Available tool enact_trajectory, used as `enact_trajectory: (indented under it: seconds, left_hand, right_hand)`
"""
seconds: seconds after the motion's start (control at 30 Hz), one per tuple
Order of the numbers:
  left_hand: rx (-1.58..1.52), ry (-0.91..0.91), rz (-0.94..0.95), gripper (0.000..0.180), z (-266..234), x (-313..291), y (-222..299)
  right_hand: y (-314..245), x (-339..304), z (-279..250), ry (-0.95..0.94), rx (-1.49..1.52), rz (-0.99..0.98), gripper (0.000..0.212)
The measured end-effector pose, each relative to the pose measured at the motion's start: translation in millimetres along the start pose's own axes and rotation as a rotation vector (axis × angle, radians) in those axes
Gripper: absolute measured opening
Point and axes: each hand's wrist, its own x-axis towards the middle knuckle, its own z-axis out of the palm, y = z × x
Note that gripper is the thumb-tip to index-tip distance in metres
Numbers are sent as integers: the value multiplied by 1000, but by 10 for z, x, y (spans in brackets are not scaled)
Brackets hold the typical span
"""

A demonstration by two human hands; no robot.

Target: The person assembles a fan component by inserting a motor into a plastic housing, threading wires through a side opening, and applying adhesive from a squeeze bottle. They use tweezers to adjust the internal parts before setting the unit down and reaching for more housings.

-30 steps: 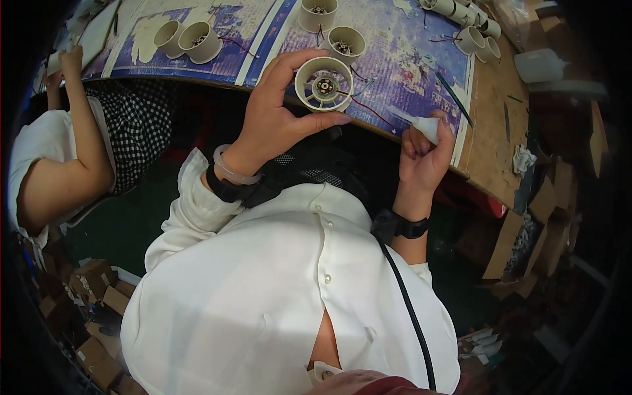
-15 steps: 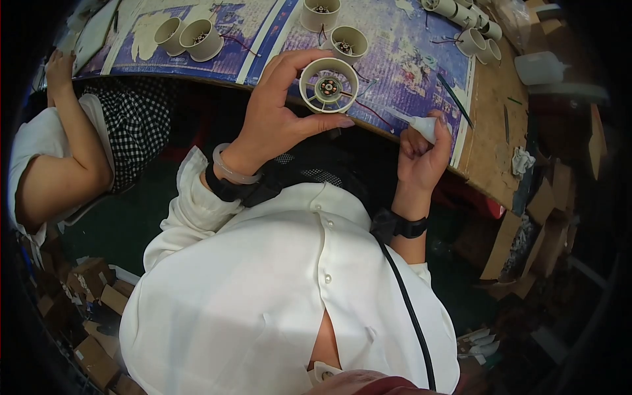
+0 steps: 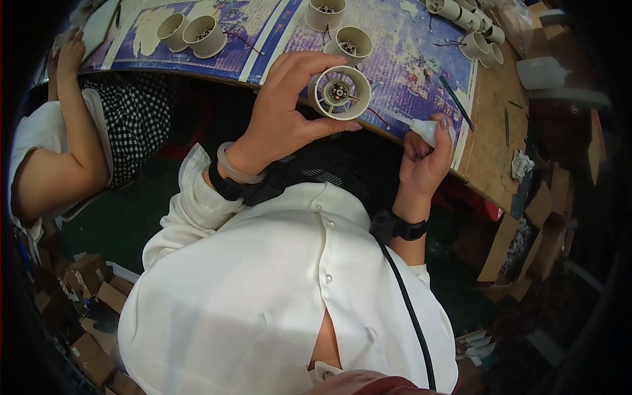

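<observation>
My left hand (image 3: 286, 112) grips a cream round fan housing (image 3: 339, 93) with its open face toward me; a small motor and thin wires show inside. It is held just above the near edge of the blue-covered table (image 3: 408, 79). My right hand (image 3: 426, 158) is closed on a small white squeeze bottle (image 3: 424, 130), its thin nozzle pointing left toward the housing and stopping short of it. Both wrists wear dark bands.
Several more cream housings (image 3: 354, 41) stand on the table, two at far left (image 3: 194, 33) and a row at top right (image 3: 471, 29). A thin dark tool (image 3: 454, 99) lies on the mat. Another person's arm (image 3: 62, 138) rests at left. Cardboard boxes (image 3: 92, 296) crowd the floor.
My left hand has turned the housing slightly and lifted it a little. The person at left has raised a hand toward the table edge. My right hand has barely moved.
</observation>
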Motion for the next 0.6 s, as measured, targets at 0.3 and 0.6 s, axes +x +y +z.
enact_trajectory:
  seconds: [0.3,0.6]
  left_hand:
    - [50,-7,14,69,3,-11,13]
    - [55,0,9,68,13,-31,-1]
  right_hand:
    - [-34,-31,10,-4,-85,-58,20]
    - [-84,-64,12,-27,-148,-106,18]
